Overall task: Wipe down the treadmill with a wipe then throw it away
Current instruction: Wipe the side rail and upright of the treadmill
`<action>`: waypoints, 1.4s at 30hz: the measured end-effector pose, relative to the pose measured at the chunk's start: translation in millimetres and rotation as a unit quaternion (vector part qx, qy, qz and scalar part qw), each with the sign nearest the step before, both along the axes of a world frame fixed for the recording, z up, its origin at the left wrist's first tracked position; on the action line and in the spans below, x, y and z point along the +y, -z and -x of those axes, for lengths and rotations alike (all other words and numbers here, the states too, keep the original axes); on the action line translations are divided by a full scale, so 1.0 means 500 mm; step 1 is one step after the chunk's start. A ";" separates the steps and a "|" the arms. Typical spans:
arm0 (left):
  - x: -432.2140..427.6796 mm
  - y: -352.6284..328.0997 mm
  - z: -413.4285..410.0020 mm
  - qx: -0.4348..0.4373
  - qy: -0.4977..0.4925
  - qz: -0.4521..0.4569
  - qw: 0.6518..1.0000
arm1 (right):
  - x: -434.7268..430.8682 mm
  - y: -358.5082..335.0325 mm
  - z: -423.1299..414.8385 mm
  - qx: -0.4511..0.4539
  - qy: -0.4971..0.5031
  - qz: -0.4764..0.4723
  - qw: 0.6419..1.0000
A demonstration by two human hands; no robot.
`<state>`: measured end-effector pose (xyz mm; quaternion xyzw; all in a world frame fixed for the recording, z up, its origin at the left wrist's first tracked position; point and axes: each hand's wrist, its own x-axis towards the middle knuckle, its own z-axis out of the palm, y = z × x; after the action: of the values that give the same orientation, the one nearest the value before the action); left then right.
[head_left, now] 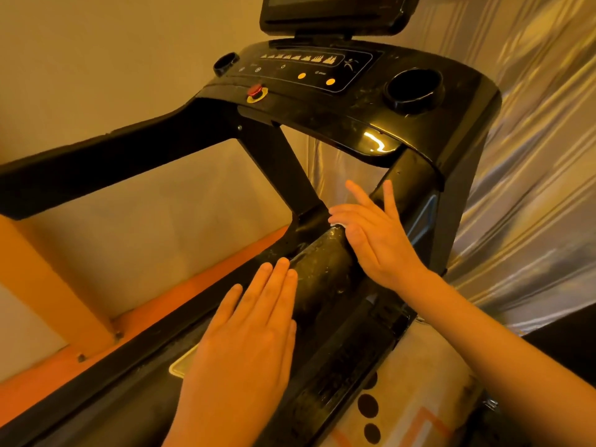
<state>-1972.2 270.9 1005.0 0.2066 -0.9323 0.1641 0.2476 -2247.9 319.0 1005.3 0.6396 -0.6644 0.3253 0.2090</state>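
Stretching in from the left edge, the black left handrail [96,162] of the treadmill [354,124] runs up to the console, with an orange frame [200,285] below it against the pale wall. On the console sit a red stop button [256,91], a control panel [309,67] with two orange dots and a round cup holder [414,88], and a dark screen [332,11] stands at the far edge. Nearer, the left hand [248,343] lies flat, its grip fully open with fingers straight and together, holding nothing, fingertips at the left side of the dusty right handrail [322,269]. Just beyond, the right hand [377,243] rests on that rail, its grip loose with fingers spread and mostly straight, pressing down the wipe [338,224], of which only a small white scrap shows under the hand. A silvery sheet [532,156] hangs on the right.
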 end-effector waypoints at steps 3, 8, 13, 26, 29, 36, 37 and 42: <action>0.003 0.003 0.005 -0.009 -0.010 0.000 1.000 | 0.005 -0.008 0.014 0.026 0.001 -0.026 0.999; 0.012 0.005 0.006 -0.015 -0.031 -0.043 0.998 | -0.003 -0.003 0.001 -0.010 0.017 0.001 1.000; 0.021 0.004 0.005 -0.014 -0.032 -0.056 0.998 | 0.003 -0.002 -0.009 0.029 -0.019 -0.022 0.999; 0.042 0.011 0.005 -0.041 -0.065 -0.061 0.995 | 0.006 -0.010 0.013 -0.018 0.011 -0.027 0.999; 0.042 0.011 0.004 -0.039 -0.065 -0.066 0.995 | 0.002 0.006 -0.021 -0.052 0.015 -0.012 0.998; 0.040 0.009 0.004 -0.020 -0.055 -0.045 0.997 | 0.004 -0.029 0.026 -0.004 0.010 -0.045 0.999; 0.040 0.008 0.004 -0.018 -0.054 -0.040 0.998 | 0.002 -0.029 0.022 -0.019 0.012 -0.030 0.999; 0.039 0.004 0.004 -0.025 -0.053 -0.055 0.997 | -0.004 -0.008 -0.037 0.000 -0.039 -0.040 0.998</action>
<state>-1974.3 290.6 1002.8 0.2644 -0.9335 0.1307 0.2039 -2229.3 316.8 1009.2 0.6729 -0.6511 0.3069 0.1705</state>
